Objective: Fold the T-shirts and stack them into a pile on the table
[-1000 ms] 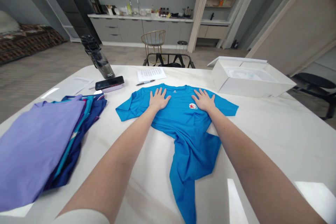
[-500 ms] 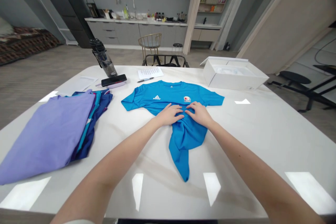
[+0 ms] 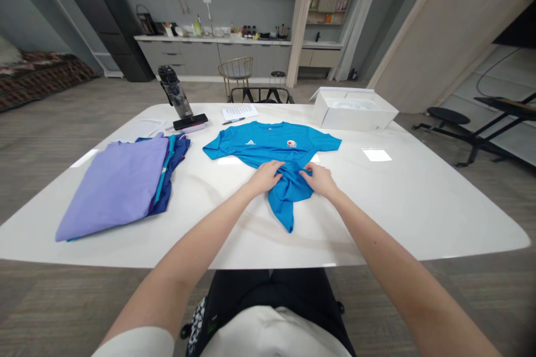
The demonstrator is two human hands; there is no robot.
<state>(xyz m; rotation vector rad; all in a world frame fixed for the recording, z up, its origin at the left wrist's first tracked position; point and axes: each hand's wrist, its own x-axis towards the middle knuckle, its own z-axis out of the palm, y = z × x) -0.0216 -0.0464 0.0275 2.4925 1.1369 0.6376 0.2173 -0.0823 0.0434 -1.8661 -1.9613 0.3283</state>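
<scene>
A blue T-shirt (image 3: 272,142) lies on the white table with its collar toward the far side. Its upper half, with a white logo and a round badge, is spread fairly flat, while the lower half is bunched and twisted into a point toward me. My left hand (image 3: 267,176) grips the cloth at the left of the bunched middle, fingers curled. Across from it, my right hand (image 3: 319,178) pinches the cloth at the right side. Part of the gathered fabric between the hands is hidden by the fingers.
A pile of folded clothes, purple on top (image 3: 117,187), lies on the left of the white table (image 3: 402,206). Behind it stand a dark bottle (image 3: 178,97) and a phone (image 3: 190,121). Farther back are a pen (image 3: 233,121), a printed sheet (image 3: 239,111) and an open white box (image 3: 355,114).
The view has tilted down, bringing the table's near edge and my lap into sight. My hands have moved slightly apart, and the shirt's middle is more gathered between them.
</scene>
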